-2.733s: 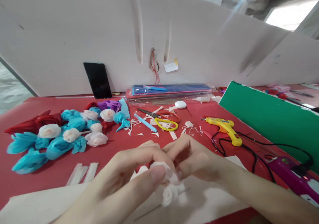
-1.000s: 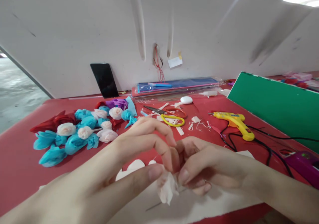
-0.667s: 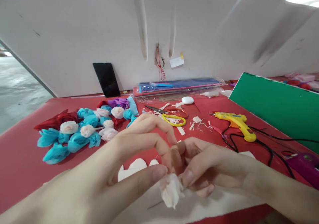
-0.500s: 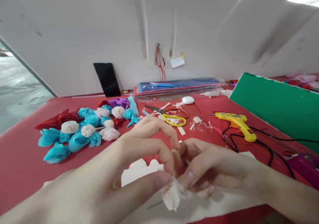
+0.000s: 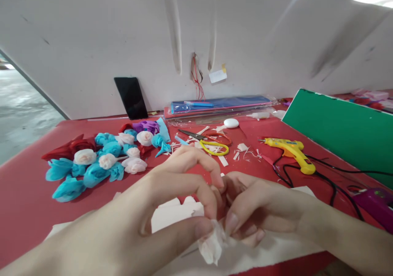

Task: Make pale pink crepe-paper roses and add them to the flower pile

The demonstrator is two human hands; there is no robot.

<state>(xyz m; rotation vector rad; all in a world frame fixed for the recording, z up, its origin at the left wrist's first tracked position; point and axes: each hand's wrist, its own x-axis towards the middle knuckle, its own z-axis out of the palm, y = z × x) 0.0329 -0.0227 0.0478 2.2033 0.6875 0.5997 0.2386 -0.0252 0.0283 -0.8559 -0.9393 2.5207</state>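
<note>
Between my hands, close to me, is a pale pink crepe paper flower [image 5: 211,247], its petals pointing down toward the table. My left hand [image 5: 181,198] pinches it between thumb and fingers from the left. From the right, my right hand [image 5: 248,210] grips its base with thumb and curled fingers, partly hidden behind the left fingertips. Under the hands lies a cream paper sheet [image 5: 276,249], with cut pale paper pieces [image 5: 175,215] showing through the gap in my left hand. A thin dark stick [image 5: 190,252] shows beside the flower.
Finished-looking blue, pink and red paper flowers [image 5: 95,173] lie at left. Scissors [image 5: 215,147] rest among paper scraps ahead. A yellow glue gun [image 5: 290,151] with black cord lies right, before a green board [image 5: 337,133]. A phone [image 5: 131,98] leans on the wall.
Both hands keep their hold on the flower, with small finger shifts. The flower has turned and lowered very slightly; the other things have stayed in place.
</note>
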